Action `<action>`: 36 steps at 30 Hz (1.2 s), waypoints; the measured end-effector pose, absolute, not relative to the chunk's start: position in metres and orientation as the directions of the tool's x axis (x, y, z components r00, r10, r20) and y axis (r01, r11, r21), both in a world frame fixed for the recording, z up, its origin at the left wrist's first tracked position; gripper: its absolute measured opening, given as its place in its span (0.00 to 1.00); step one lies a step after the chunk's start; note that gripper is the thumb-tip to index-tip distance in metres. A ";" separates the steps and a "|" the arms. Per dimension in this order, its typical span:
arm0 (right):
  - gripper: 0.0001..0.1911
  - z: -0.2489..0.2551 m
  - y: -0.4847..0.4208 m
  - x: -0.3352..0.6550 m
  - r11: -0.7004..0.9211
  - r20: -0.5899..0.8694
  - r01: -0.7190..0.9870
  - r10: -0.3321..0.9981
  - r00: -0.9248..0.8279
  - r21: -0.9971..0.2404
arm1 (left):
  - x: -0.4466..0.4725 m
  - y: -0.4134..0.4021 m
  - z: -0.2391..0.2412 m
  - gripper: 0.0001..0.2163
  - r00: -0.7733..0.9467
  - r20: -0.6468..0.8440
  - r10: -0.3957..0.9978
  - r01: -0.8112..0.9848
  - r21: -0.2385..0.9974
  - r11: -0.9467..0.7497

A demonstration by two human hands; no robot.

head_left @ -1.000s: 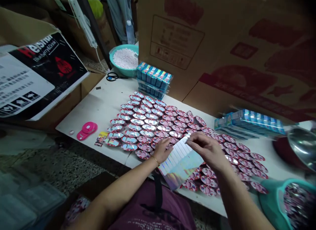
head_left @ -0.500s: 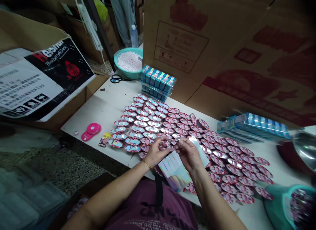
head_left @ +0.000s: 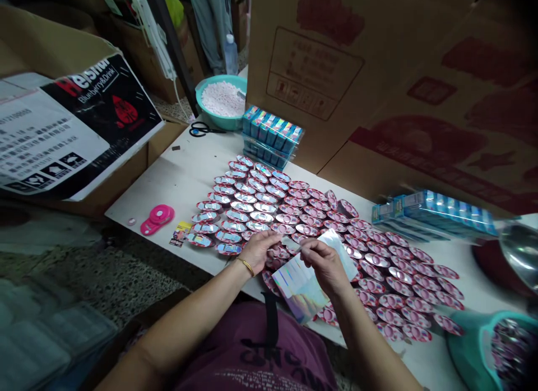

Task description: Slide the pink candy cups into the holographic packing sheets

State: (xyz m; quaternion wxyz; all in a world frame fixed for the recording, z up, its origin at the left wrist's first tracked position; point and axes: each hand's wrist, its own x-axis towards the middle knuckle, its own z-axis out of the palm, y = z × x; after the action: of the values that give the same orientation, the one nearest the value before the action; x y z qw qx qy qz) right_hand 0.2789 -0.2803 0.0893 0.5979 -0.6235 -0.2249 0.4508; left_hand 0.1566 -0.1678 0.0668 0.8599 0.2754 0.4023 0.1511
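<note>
A small pale strip (head_left: 290, 244), which looks like a sticker, stretches between my two hands. My left hand (head_left: 259, 252) pinches its left end, and a gold bracelet circles that wrist. The fingers of my right hand (head_left: 323, 261) are closed on the other end. Under my right hand is a shiny silvery sticker sheet (head_left: 300, 293), tilted over the packets; whether that hand also touches it I cannot tell. Around both hands stand many red-and-pink packets with oval tops (head_left: 309, 229). Those on the left carry pale bluish labels on top.
A pink tape dispenser (head_left: 158, 217), a small card (head_left: 180, 234) and black scissors (head_left: 202, 129) lie left. Behind are a teal basin of white pieces (head_left: 221, 122), blue boxes (head_left: 271, 134) and large cartons (head_left: 302, 99). A teal tub (head_left: 466, 340) stands at right.
My left hand has closed on the strip's left end; earlier its fingers were apart while my right hand pinched a small pale piece. The view has shifted slightly.
</note>
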 end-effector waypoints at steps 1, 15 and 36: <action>0.07 0.085 -0.279 0.277 -0.234 -0.307 -0.203 0.802 0.512 -0.951 | 0.152 -0.169 0.064 0.14 0.590 -0.607 0.532 -0.058 0.625 0.778; 0.10 -0.004 -0.219 0.230 -0.558 -0.237 0.588 0.812 0.533 -0.586 | 0.100 -0.152 -0.033 0.08 0.156 -0.132 0.979 0.524 0.851 0.031; 0.10 -0.007 -0.205 0.234 -0.631 -0.371 0.703 0.771 0.518 -0.329 | 0.115 -0.145 -0.028 0.05 0.270 -0.104 0.957 0.821 0.544 -0.172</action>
State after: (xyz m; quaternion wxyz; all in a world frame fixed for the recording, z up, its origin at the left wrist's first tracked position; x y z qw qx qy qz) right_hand 0.2341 -0.2054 -0.0066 0.0688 -0.8684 -0.4242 0.2474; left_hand 0.1151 -0.1446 -0.0280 0.2576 0.7541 0.5895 0.1323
